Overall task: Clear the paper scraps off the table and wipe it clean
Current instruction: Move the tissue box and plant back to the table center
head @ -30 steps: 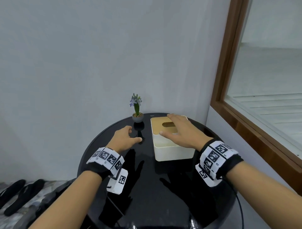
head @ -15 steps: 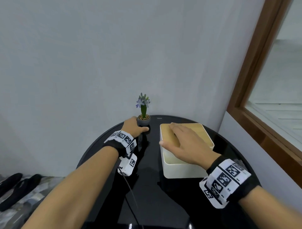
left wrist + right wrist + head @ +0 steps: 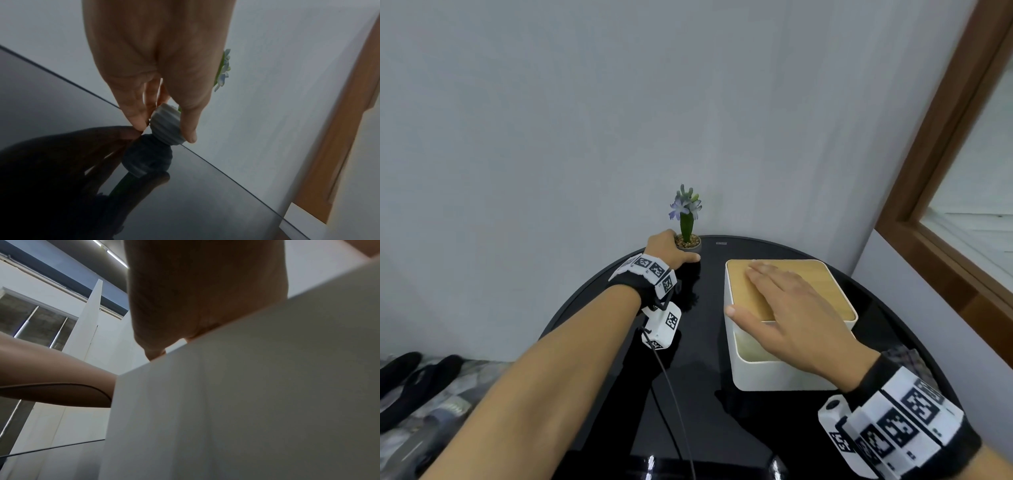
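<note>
On the round glossy black table (image 3: 688,394) stand a small grey ribbed plant pot (image 3: 690,244) with a blue-flowered plant and a white tissue box (image 3: 780,373) with a wooden lid (image 3: 822,284). My left hand (image 3: 674,253) is at the back of the table. In the left wrist view its thumb and fingers curl round the pot (image 3: 166,128), whose base is at the tabletop (image 3: 205,203). My right hand (image 3: 748,291) lies flat on the box lid with straight fingers. The right wrist view shows only the box wall (image 3: 246,402) under the palm. No paper scraps show in any view.
A grey wall runs close behind the table. A wood-framed window (image 3: 941,192) is at the right. Dark slippers (image 3: 400,377) lie on the floor at the lower left. A thin cable (image 3: 671,394) hangs from my left wrist camera over the tabletop.
My left hand has reached from the table's middle back to the plant pot and closed round it. My right hand has stayed flat on the box lid.
</note>
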The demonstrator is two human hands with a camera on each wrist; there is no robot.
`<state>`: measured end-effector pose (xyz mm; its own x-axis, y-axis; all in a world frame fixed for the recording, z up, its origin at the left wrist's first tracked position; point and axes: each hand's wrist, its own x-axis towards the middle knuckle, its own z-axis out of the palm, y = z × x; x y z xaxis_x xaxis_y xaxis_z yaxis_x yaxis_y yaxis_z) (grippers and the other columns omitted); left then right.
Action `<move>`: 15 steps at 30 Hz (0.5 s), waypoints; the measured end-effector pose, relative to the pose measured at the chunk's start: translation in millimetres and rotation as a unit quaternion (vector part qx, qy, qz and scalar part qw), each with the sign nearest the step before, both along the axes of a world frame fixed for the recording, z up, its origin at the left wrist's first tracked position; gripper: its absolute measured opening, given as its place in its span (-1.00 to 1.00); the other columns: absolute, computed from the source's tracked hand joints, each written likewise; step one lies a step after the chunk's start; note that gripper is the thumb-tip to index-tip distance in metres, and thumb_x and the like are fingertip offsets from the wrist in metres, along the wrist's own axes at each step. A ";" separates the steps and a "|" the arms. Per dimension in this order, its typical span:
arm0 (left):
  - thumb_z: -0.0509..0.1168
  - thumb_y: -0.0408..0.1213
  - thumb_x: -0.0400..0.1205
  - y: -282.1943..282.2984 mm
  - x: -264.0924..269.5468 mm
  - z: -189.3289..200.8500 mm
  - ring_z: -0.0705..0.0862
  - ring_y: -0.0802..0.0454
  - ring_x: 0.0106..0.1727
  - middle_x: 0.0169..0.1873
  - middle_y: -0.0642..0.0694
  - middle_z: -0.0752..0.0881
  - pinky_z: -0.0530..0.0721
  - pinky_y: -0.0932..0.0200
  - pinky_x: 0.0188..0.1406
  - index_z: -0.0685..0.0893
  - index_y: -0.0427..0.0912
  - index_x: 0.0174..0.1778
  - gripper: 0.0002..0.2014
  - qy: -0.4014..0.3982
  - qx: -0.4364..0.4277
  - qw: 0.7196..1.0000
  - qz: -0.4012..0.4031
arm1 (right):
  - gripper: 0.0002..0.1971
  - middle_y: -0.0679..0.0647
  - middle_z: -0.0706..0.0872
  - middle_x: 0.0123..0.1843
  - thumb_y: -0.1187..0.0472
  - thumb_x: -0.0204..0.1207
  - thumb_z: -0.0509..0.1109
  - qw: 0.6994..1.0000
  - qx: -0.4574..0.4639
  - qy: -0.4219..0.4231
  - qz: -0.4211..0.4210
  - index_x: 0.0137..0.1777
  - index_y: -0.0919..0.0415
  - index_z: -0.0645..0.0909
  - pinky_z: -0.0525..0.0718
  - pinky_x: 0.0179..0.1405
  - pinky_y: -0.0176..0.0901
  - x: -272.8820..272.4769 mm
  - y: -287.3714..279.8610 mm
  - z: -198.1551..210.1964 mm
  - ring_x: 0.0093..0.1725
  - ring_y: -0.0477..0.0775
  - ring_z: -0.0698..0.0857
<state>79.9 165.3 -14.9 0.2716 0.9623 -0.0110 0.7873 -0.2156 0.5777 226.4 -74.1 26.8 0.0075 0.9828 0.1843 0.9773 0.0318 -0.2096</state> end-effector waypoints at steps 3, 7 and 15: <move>0.53 0.07 0.44 3.1 -0.8 -2.7 0.65 -0.16 0.21 0.14 -0.19 0.73 0.52 0.15 0.00 0.61 -0.22 0.27 -0.40 -0.009 0.003 1.000 0.002 | -0.18 -0.09 0.26 0.68 -0.46 0.50 -0.06 1.000 0.003 0.000 -0.002 0.63 0.03 0.25 0.05 0.68 -0.09 -0.2 0.7 -1.3 0.66 -0.12 0.16; 0.55 0.06 0.41 1.7 -3.3 -4.3 0.67 -0.14 0.17 0.07 -0.15 0.75 0.53 0.14 -0.01 0.65 -0.18 0.22 -0.44 -0.029 0.009 0.999 0.012 | -0.13 -0.08 0.27 0.68 -0.48 0.45 -0.13 1.000 0.007 -0.003 -0.004 0.63 0.04 0.26 0.06 0.68 -0.07 -1.0 1.4 -2.4 0.66 -0.11 0.18; 0.58 0.06 0.35 -2.3 -6.5 -6.0 0.64 -0.08 0.09 0.11 -0.15 0.72 0.50 0.16 -0.07 0.63 -0.13 0.24 -0.40 -0.064 -0.002 0.997 0.039 | -0.14 -0.07 0.26 0.69 -0.47 0.46 -0.14 1.000 0.011 -0.013 -0.003 0.64 0.05 0.25 0.04 0.69 -0.07 -0.2 1.8 -5.2 0.68 -0.10 0.15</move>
<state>73.4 163.0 -20.9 0.1959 0.9805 0.0157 0.7208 -0.1548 0.6756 226.2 -72.3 21.6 0.0083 0.9783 0.2069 0.9826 0.0304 -0.1834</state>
